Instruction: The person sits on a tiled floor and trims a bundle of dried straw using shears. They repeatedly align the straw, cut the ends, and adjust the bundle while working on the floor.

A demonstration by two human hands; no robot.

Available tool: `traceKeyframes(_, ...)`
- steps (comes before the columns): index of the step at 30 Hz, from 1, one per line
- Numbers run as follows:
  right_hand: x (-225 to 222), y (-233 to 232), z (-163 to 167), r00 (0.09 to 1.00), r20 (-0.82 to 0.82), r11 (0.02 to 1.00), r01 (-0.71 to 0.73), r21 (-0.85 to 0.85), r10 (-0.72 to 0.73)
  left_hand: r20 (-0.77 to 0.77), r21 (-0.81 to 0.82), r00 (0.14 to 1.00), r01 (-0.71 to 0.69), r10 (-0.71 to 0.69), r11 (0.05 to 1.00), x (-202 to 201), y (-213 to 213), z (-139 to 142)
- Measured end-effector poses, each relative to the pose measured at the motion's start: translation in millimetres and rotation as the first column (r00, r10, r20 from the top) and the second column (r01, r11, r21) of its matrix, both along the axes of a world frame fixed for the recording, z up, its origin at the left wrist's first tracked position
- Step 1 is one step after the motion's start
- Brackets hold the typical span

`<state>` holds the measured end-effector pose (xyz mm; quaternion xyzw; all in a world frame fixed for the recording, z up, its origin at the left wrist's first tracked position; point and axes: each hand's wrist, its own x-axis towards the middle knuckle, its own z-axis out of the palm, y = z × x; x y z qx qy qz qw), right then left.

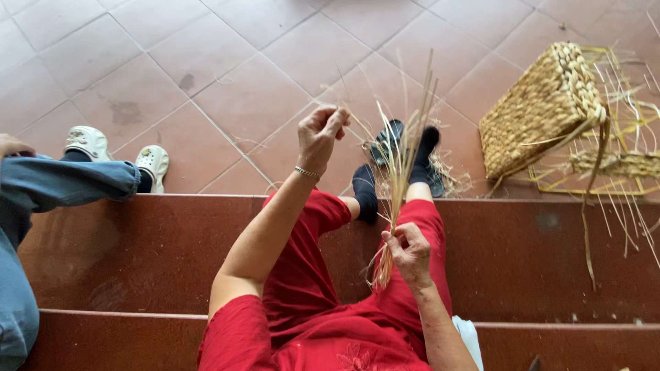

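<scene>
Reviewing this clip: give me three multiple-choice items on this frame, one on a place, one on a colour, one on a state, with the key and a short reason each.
1. Where does the woven basket lie?
A. on the tiled floor, upper right
B. on the person's lap
C. on the step beside the jeans

2. What colour are the socks of the person who holds the bundle of straw?
A. white
B. black
C. red

3. What is the left hand doing?
A. lying flat on the step
B. pinching a thin strand, raised above the knee
C. gripping the basket

Key: 1 A, it rests on the tiles beside loose strips. 2 B, both feet show black socks. 3 B, its fingertips are closed on a strand while the right hand has its grip shut around the bundle's lower end.
</scene>
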<state>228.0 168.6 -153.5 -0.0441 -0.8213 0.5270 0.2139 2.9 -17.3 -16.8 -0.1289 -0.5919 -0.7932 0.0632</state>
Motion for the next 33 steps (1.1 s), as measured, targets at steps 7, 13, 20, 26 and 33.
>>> traceKeyframes(7, -11, -2, -20, 0.984, 0.098, 0.979, 0.159, -0.131, -0.147, 0.165, 0.037, 0.966, -0.205, 0.196, 0.978, -23, -41, -13)
traceKeyframes(13, -35, 17, 21, 0.943, -0.241, 0.897, 0.107, -0.429, -0.228, 0.267, -0.360, 0.958, 0.000, 0.103, 0.933, -23, -50, -29)
traceKeyframes(20, -82, -9, 6, 0.955, 0.297, 0.717, 0.194, -0.670, 0.020, 0.369, -0.623, 0.929, 0.265, -0.022, 0.736, -19, -42, -23)
traceKeyframes(26, -81, -12, -10, 0.827, 0.483, 0.557, 0.265, -0.787, 0.288, 0.379, -0.656, 0.925, 0.265, 0.005, 0.707, -14, -50, -19)
traceKeyframes(33, -63, -52, -1, 0.566, 0.601, 0.624, 0.184, -0.760, 0.564, 0.358, -0.740, 0.930, 0.233, 0.077, 0.631, -17, -51, -19)
